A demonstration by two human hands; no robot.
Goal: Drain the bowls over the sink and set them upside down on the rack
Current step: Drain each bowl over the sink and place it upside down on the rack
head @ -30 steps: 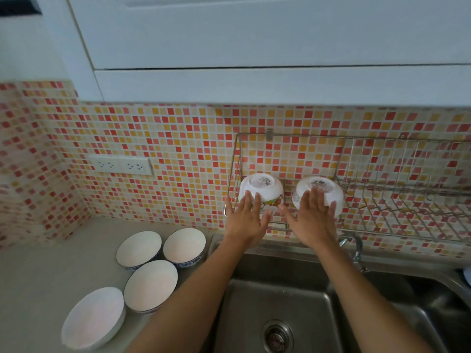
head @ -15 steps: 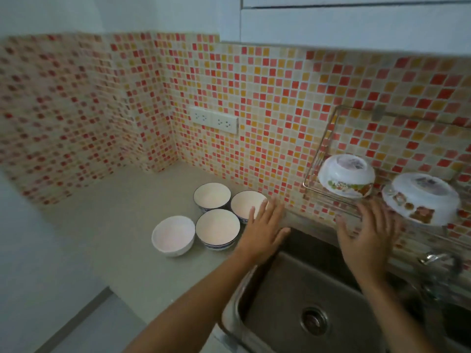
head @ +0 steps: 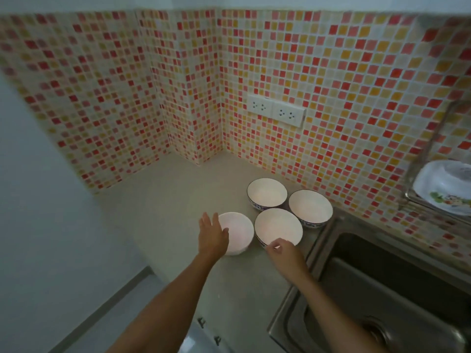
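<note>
Four bowls [head: 267, 192] mouth-up, centre frame; contents unclear. Left hand [head: 212, 234] spread on plain bowl [head: 238, 234]; right hand [head: 285, 250] fingers curled at nearest rim, grasp unclear.

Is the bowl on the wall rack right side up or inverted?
Inverted. The floral bowl rests on the wire rack with its foot ring facing up and its rim down.

The scene is dim and evenly lit, with soft, faint shadows. The white bowls [head: 278, 226] stand out as the brightest spots, tinged slightly pink. The tiled wall [head: 331, 98] blurs toward the top and right edges, and its lines bend from wide-angle distortion. The sink [head: 382, 289] lies in deep shade.
</note>
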